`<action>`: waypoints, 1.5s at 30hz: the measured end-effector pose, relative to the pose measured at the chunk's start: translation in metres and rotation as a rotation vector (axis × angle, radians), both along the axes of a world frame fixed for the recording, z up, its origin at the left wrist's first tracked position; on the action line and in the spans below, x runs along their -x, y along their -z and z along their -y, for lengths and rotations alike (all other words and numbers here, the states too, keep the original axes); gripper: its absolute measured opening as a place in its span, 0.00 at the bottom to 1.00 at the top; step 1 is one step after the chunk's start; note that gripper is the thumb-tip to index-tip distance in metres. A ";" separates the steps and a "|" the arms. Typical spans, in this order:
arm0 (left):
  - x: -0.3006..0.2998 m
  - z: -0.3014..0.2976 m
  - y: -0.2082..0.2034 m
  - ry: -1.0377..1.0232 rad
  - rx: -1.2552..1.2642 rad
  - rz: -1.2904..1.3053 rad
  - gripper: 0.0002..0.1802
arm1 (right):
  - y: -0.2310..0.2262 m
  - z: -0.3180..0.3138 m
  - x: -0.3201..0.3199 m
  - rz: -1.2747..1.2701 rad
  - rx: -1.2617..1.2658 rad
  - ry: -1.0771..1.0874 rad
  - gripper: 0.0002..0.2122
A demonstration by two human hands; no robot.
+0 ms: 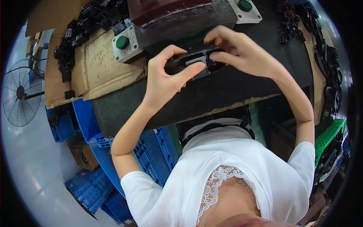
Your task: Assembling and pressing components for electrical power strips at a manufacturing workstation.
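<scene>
Glossy black oblong part with a grey panel (197, 60), head view: raised over the black worktop (234, 89), left hand (164, 72) clasping its left end, right hand (236, 51) fingers curled at its right end, grip unclear. Dark red-and-grey machine block (185, 23) fills space just beyond, white green-button box (127, 44) at its left, brown cardboard (107, 66) with small black parts (80, 32) farther left.

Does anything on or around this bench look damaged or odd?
Yes, mild wear: the near edge of the dark worktop looks ragged, showing pale brown, and the cardboard on the left looks scuffed and stained. The held black part shows no clear damage, though fingers hide some of it.
</scene>
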State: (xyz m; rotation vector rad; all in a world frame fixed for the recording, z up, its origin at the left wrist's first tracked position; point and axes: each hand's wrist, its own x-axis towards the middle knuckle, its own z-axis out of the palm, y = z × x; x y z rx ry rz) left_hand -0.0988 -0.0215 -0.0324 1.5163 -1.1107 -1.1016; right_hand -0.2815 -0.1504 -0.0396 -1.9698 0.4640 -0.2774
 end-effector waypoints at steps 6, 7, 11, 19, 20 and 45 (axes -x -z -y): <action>-0.006 -0.002 -0.003 -0.049 0.012 -0.392 0.14 | -0.018 -0.014 0.012 0.207 -0.226 0.072 0.17; -0.007 -0.001 -0.003 -0.043 0.021 -0.470 0.14 | -0.015 -0.019 0.014 0.230 -0.268 0.080 0.17; -0.013 0.002 0.001 0.009 -0.004 -0.604 0.14 | -0.005 -0.037 0.009 0.378 -0.346 0.146 0.16; -0.012 -0.006 0.019 0.212 -0.057 -0.882 0.25 | -0.009 -0.060 -0.015 0.641 -0.282 0.250 0.10; -0.012 -0.006 0.020 0.258 -0.079 -0.943 0.27 | -0.009 -0.059 -0.016 0.649 -0.278 0.248 0.10; -0.001 -0.008 0.014 0.334 0.067 -0.555 0.27 | -0.017 -0.052 -0.031 0.548 0.713 0.575 0.18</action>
